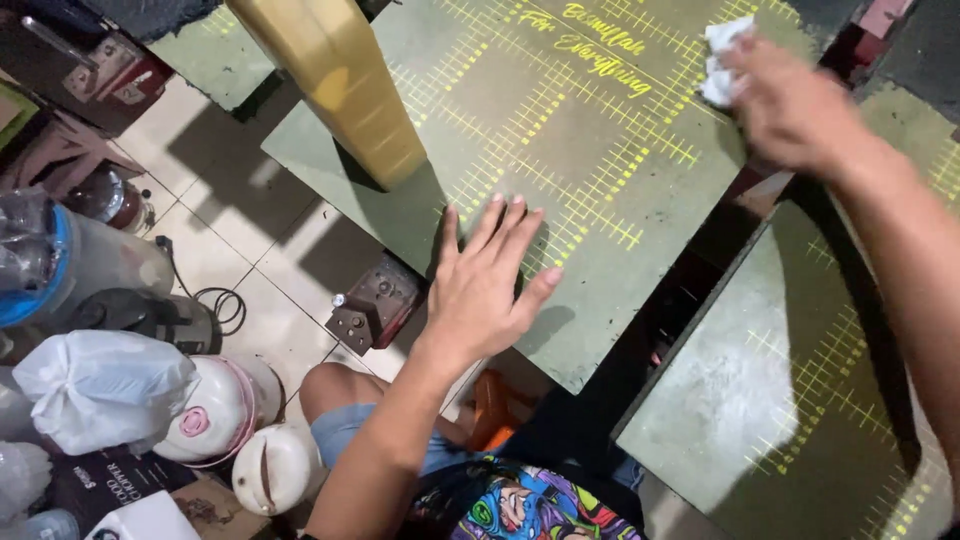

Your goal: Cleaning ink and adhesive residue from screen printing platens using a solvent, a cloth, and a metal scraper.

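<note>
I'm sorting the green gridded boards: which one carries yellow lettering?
The upper board, under the left hand; the right hand holds a white cloth there. The lower-right board shows only grid.

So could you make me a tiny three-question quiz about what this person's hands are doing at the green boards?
1. True or false: the left hand lies flat, fingers spread, on the green gridded board.
2. Which hand holds the white cloth?
3. What stands on the board's far left part: A) a yellow roll, B) a red bucket?

Key: 1 true; 2 the right hand; 3 A.
</note>
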